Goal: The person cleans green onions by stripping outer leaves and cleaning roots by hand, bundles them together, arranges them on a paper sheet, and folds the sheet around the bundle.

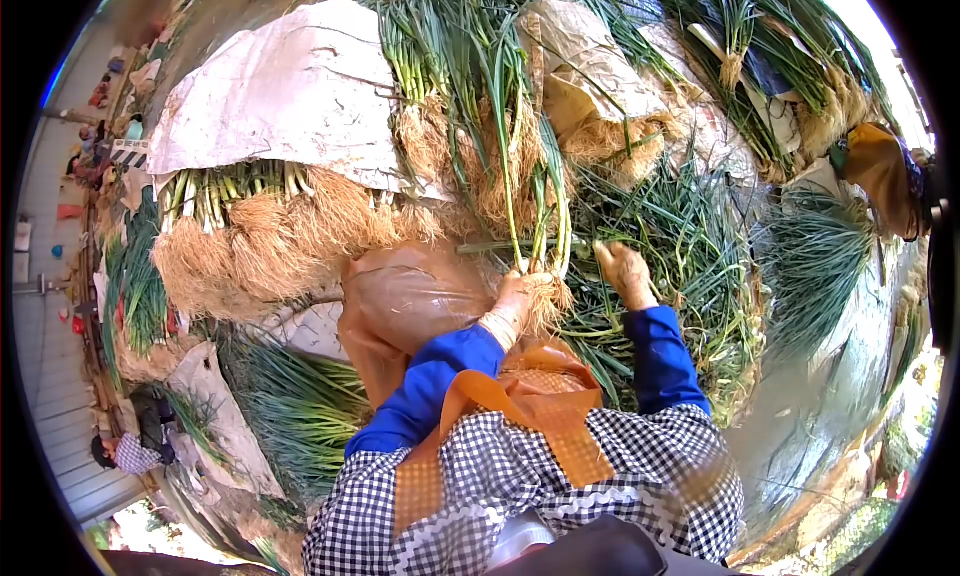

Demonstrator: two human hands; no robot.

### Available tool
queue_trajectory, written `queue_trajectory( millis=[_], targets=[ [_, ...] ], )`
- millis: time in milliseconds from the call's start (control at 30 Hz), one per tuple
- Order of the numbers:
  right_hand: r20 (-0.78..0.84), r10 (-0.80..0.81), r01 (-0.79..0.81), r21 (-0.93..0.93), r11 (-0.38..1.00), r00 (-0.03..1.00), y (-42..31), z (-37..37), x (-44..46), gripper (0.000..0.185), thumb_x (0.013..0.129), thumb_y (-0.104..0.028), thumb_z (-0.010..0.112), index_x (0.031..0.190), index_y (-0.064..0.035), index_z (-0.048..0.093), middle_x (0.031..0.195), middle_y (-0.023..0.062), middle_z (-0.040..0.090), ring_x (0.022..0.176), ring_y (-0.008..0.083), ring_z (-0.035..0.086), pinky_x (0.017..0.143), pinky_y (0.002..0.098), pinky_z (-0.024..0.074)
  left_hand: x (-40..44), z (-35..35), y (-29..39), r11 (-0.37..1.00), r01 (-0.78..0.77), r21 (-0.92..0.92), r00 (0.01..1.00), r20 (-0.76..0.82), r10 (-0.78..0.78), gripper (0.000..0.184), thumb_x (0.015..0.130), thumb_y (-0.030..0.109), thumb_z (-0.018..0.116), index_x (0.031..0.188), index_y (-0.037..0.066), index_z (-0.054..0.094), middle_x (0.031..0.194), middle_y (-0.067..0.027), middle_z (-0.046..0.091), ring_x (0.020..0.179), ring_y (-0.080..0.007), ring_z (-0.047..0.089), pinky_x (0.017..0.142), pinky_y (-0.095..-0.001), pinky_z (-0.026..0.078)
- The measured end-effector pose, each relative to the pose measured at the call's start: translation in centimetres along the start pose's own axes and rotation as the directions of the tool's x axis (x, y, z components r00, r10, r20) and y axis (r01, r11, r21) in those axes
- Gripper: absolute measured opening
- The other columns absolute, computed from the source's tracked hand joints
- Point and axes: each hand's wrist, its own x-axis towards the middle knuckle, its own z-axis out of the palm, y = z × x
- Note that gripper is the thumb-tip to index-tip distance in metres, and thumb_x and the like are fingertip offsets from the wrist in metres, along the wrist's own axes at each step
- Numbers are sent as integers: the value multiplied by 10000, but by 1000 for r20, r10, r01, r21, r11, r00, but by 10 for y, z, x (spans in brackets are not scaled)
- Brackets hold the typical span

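Note:
My left hand (518, 301) is closed around a few green onions (540, 231) just above their tan, stringy roots. Their white-green stalks and long leaves point away from me. A short way to the right, my right hand (627, 273) has its fingers curled together. A green leaf (500, 246) lies crosswise behind the held stalks and reaches toward those fingertips; whether they grip it is unclear. Beneath my right hand spreads a heap of loose green leaves (690, 266). My lap is covered by a brown plastic apron (425, 286).
Bundled onions with thick roots (290, 226) lie at left under a whitish sack (290, 86). More onions (425, 86) stretch across the far side. Another pile (815, 266) sits at right, and one (300, 406) lies at lower left. A person (135, 451) is at far left.

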Motion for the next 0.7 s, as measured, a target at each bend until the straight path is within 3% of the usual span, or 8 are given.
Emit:
queue_trajectory(
  millis=[33, 100, 167, 233, 300, 433, 600, 700],
  targets=[
    [0, 41, -33, 612, 790, 999, -44, -29, -1, 369, 854, -397, 515, 879, -37, 592, 797, 104, 627, 674, 209, 592, 609, 334, 478, -3, 3, 5, 979, 130, -159, 990, 82, -118, 235, 750, -70, 550, 974, -5, 523, 870, -177, 598, 762, -290, 609, 677, -435, 530],
    [24, 7, -25, 855, 517, 1000, -62, -12, 37, 360, 835, -346, 576, 980, -16, 565, 800, 70, 616, 670, 141, 541, 605, 285, 452, -9, 8, 2, 996, -1, -84, 995, 102, 9, 248, 780, -54, 527, 1024, -6, 514, 918, -185, 598, 785, -299, 613, 683, -425, 532],
    [-2, -220, 116, 854, 508, 976, -59, 24, 78, 336, 832, -297, 592, 999, -5, 569, 809, 65, 610, 683, 135, 530, 622, 273, 445, -8, 3, 3, 999, 25, -34, 980, 198, -17, 287, 796, -39, 529, 1079, -5, 506, 937, -162, 603, 821, -278, 608, 728, -381, 525],
    [-61, -124, 116, 858, 500, 990, -74, 31, 77, 304, 831, -265, 602, 981, -1, 575, 798, 56, 601, 684, 126, 524, 627, 265, 441, -16, 16, -2, 969, -124, 212, 988, -62, 140, 276, 805, -5, 553, 1080, 8, 534, 931, -125, 611, 843, -233, 600, 757, -324, 509],
    [-32, -2, 31, 942, 334, 999, -93, 40, 66, 274, 840, -252, 593, 957, -4, 586, 767, 43, 590, 683, 115, 521, 619, 261, 441, -30, 44, 2, 979, 30, 201, 975, -220, 16, 152, 781, 43, 623, 931, 27, 601, 828, -45, 627, 769, -184, 607, 642, -294, 507],
    [140, -3, -140, 990, -20, 990, -90, 39, 49, 242, 875, -234, 522, 979, -29, 597, 817, 8, 575, 730, 104, 510, 640, 250, 435, -20, 23, -3, 984, -67, 164, 950, -290, 113, 130, 731, 1, 646, 840, 46, 594, 640, -48, 572, 511, -174, 535, 434, -295, 441],
    [154, 53, -143, 975, -172, 987, -70, 30, 32, 112, 871, -171, 489, 914, -92, 556, 735, -7, 507, 660, 108, 497, 616, 245, 445, -15, 11, -4, 978, -89, 187, 971, -202, 127, 177, 755, 11, 620, 918, 57, 569, 761, -75, 604, 597, -150, 564, 510, -244, 462],
    [223, -292, -352, 767, -536, 930, -49, 44, 27, 115, 849, -209, 548, 886, -99, 543, 680, -37, 520, 613, 115, 488, 585, 273, 431, -19, 15, -2, 991, -27, 129, 977, -209, 53, 208, 764, 16, 616, 961, 47, 560, 771, -80, 608, 585, -137, 561, 496, -219, 457]
  ],
)
